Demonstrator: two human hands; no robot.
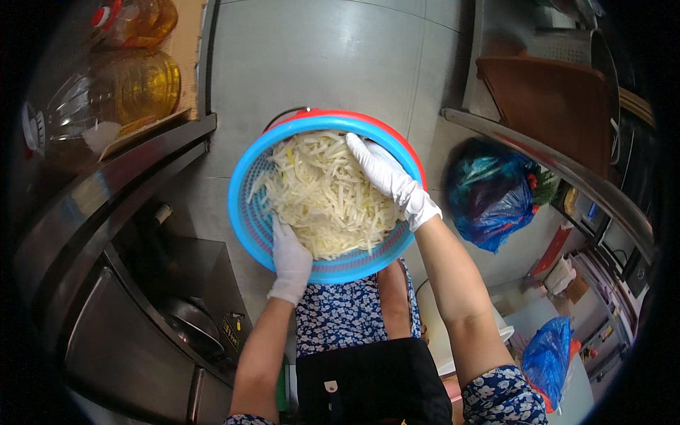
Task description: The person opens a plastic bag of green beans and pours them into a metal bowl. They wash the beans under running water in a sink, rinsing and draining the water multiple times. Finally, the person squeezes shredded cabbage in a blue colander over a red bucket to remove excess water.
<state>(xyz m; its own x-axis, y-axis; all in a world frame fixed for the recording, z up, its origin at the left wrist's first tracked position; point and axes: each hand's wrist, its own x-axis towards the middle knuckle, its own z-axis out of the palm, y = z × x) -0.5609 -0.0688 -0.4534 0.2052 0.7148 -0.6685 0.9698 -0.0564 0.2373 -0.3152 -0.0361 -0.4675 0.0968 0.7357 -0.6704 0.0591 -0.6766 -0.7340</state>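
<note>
A blue plastic colander (244, 241) with a mesh wall holds a heap of pale, yellowish-white vegetable strips (333, 191), whose exact kind I cannot tell. Beneath it, the rim of a red bucket (419, 164) with a dark handle shows at the far and right side. My left hand (291, 261), in a white glove, reaches inside the near left wall, its fingers stretched against the strips and their tips partly hidden. Across the heap's right side lies my right hand (386, 173), also gloved, with fingers extended and some buried from sight.
Large oil bottles (145, 88) stand on a metal shelf at the left. A dark blue plastic bag (489, 195) sits on the floor to the right, beside a metal rack (545, 145) with a brown board (552, 106). Another blue bag (549, 354) lies at the lower right.
</note>
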